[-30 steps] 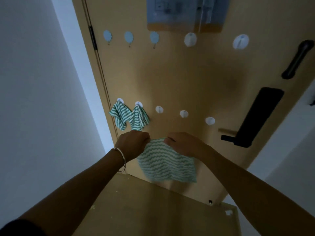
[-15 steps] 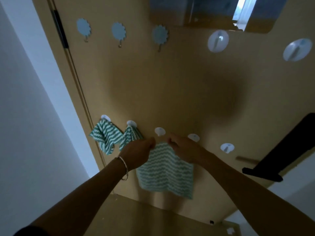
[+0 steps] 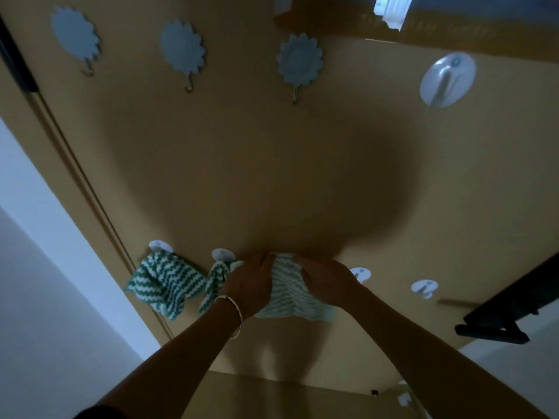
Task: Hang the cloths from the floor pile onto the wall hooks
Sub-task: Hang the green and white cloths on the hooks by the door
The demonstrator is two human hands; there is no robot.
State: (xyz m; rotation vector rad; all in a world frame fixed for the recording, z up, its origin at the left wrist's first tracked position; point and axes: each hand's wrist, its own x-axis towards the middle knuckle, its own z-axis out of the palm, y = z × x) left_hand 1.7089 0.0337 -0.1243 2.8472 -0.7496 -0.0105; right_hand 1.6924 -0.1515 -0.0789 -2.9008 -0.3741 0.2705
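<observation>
Two hands share one cloth (image 3: 290, 294). The left hand (image 3: 251, 285) grips its upper left corner and the right hand (image 3: 325, 278) its upper right, the fingers of both curled onto the fabric and holding it close against the door (image 3: 272, 176). The cloth's top edge runs sideways from hand to hand, and the rest hangs below the knuckles, past both wrists. The hook it needs does not show. I judge it sits behind that top edge, between the hands and about equally near each. The cloth is limp, striped in green and white zigzags, and bunched at the top. Just left of the left hand hangs the nearer hung cloth (image 3: 216, 281), with the farther hung cloth (image 3: 163, 282) beyond it. Right of the right hand a bare hook (image 3: 360, 273) waits.
</observation>
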